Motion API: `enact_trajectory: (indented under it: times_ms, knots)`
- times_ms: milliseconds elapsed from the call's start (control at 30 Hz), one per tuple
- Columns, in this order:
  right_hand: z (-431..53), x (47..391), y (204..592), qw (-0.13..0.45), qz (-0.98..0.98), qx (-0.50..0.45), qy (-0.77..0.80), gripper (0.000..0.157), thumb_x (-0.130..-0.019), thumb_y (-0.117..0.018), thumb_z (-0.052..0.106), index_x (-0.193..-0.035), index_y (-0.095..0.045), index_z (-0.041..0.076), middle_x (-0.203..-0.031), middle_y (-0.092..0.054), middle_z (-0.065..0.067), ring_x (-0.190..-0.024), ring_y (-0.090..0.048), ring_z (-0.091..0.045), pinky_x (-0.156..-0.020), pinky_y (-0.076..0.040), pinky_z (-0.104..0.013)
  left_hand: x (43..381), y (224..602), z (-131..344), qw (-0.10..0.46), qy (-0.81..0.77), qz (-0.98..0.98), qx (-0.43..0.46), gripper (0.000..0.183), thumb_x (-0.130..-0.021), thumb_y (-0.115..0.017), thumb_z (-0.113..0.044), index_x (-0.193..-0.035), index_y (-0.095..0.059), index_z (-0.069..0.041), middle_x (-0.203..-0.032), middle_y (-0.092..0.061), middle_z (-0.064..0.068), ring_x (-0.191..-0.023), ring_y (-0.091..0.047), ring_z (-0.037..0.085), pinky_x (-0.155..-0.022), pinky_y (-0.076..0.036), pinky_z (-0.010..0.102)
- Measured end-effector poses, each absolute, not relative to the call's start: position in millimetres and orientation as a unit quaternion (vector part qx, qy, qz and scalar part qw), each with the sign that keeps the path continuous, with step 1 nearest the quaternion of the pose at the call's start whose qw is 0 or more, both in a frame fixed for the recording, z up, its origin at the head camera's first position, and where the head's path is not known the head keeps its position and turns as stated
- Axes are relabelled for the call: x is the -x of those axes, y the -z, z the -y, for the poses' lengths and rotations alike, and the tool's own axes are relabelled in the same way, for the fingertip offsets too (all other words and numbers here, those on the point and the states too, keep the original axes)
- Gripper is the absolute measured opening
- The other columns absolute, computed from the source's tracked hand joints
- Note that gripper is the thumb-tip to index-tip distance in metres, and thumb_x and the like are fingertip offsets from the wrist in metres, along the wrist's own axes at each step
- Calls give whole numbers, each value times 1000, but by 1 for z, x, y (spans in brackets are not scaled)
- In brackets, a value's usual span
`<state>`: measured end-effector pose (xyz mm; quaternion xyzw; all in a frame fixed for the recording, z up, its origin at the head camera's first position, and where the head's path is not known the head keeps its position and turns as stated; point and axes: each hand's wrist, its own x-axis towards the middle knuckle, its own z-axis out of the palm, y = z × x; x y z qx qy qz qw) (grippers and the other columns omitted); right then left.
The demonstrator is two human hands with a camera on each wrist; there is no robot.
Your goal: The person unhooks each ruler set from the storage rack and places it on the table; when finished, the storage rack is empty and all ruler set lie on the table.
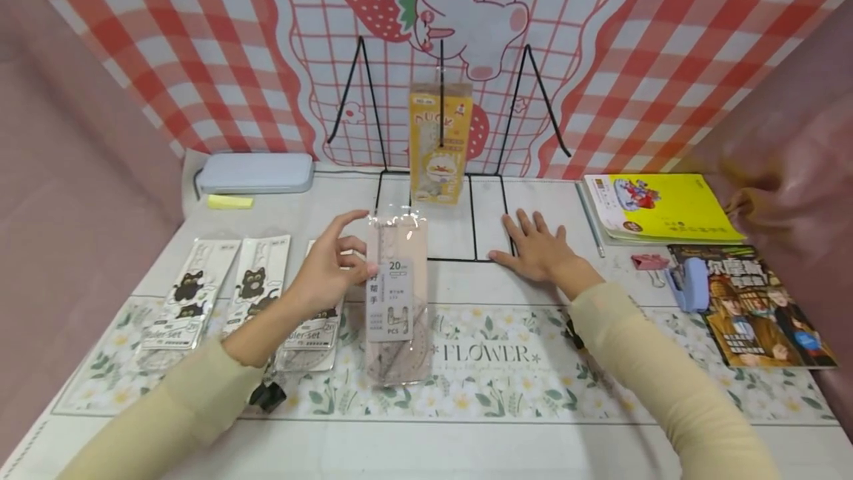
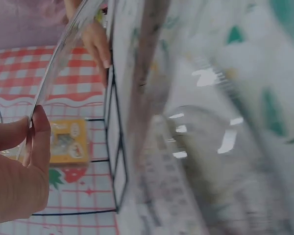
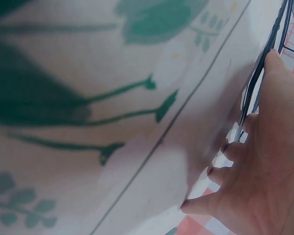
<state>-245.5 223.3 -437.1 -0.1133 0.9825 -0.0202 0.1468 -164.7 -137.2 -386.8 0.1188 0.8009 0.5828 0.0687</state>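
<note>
- Two hands reach over the white, flower-printed surface, both in pale sleeves.
- Left hand: its thumb and fingers are closed together on the upper left edge of a clear packet, pinching it.
- That packet, with a pale pink inside and a grey label reading "20", is in front of the wire rack, tilted up by the left hand; whether its lower end touches the surface, I cannot tell.
- Right hand: palm down, fingers spread wide and gripping nothing, it rests at the front right corner of the rack's base.
- One yellow duck packet hangs at the middle of the rack, beyond the clear packet.
- Three cat-printed ruler packets lie in a row to the left: an outer one, a middle one and an inner one, the last partly hidden by the left forearm.
- Farther back on the left, a pale pencil case lies behind a yellow slip.
- On the right are a pencil, a yellow-covered book, a pink clip, a blue object and a magazine.
</note>
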Motion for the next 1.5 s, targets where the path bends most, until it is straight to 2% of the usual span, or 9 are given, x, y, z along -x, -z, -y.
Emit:
enact_trajectory:
  times_ms: [267, 400, 600, 800, 1033, 1133, 1233, 1367, 1500]
  knots:
    - [-225, 246, 437, 147, -982, 112, 20, 91, -90, -29, 76, -157, -1, 21, -164, 2, -16, -150, 0, -45, -112, -8, -79, 160, 405, 144, 163, -583, -795, -48, 83, -83, -69, 5, -149, -28, -23, -93, -59, 8, -68, -65, 13, -65, -62, 37]
    - [-224, 246, 437, 152, -982, 111, 19, 91, -89, -28, 77, -157, 0, 22, -164, 3, -16, -150, 0, -45, -112, -7, -78, 157, 412, 145, 197, -573, -795, -19, 84, -82, -69, 5, -150, -27, -20, -93, -59, 8, -67, -65, 15, -65, -62, 37]
    - [-223, 247, 437, 155, -982, 108, 18, 91, -90, -28, 77, -157, 0, 22, -165, 4, -15, -151, 1, -44, -113, -7, -78, 157, 416, 145, 204, -530, -823, 11, 86, -81, -69, 3, -152, -25, -15, -101, -59, 14, -65, -64, 17, -63, -62, 35]
    - [-223, 246, 438, 154, -982, 110, 25, 91, -90, -29, 76, -157, 0, 22, -165, 3, -15, -151, 1, -43, -113, -7, -78, 156, 412, 143, 223, -484, -846, 32, 88, -82, -70, -1, -154, -21, -11, -120, -60, 23, -67, -65, 18, -64, -61, 31]
    - [-224, 246, 437, 152, -982, 112, 25, 91, -90, -28, 76, -157, 0, 22, -164, 3, -16, -151, 2, -44, -112, -6, -78, 151, 405, 143, 222, -447, -866, 17, 83, -85, -67, -8, -154, -20, -9, -134, -54, 28, -70, -68, 16, -67, -61, 30]
    - [-224, 246, 438, 150, -982, 112, 24, 91, -90, -28, 76, -157, 0, 22, -165, 3, -15, -151, 2, -44, -112, -5, -79, 149, 403, 143, 214, -430, -877, 11, 81, -86, -65, -10, -153, -21, -8, -138, -53, 27, -71, -69, 14, -73, -61, 32]
    - [-224, 246, 439, 148, -982, 112, 24, 90, -90, -28, 76, -157, 0, 22, -165, 3, -15, -151, 2, -44, -112, -5, -79, 148, 401, 143, 204, -407, -890, 10, 78, -88, -63, -14, -153, -21, -9, -141, -53, 23, -68, -70, 14, -87, -59, 38]
    - [-224, 246, 439, 147, -982, 113, 26, 90, -90, -29, 76, -157, 0, 22, -165, 3, -15, -151, 2, -44, -112, -5, -79, 145, 400, 142, 196, -394, -898, 18, 76, -90, -61, -16, -154, -21, -9, -143, -51, 20, -62, -68, 18, -103, -50, 48]
    - [-224, 246, 439, 147, -982, 113, 29, 89, -91, -30, 75, -157, 0, 22, -164, 3, -16, -150, 2, -45, -111, -5, -79, 143, 399, 141, 190, -386, -902, 17, 75, -91, -61, -18, -154, -21, -10, -144, -51, 19, -55, -66, 19, -110, -42, 55]
